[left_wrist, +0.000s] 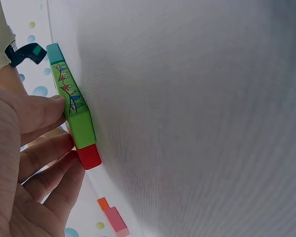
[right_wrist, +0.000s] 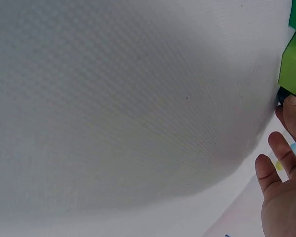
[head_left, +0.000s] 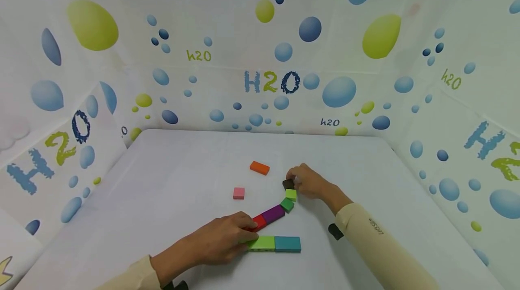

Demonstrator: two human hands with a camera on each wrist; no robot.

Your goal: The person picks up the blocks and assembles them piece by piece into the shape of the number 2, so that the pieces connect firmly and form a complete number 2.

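My left hand is at the left end of two rows of blocks. Its thumb lies against a long light green block, and its fingers touch a red block just beyond. A teal block adjoins the light green one. From the red block, a purple block, a dark green block and a small lime block run up in a curve. At the far end, my right hand pinches a dark block beside the lime one; its fingers partly cover it.
Beyond the rows, an orange block and a pink block lie apart on the white tabletop. A black device shows under the right sleeve. Printed sheets form walls behind and at both sides.
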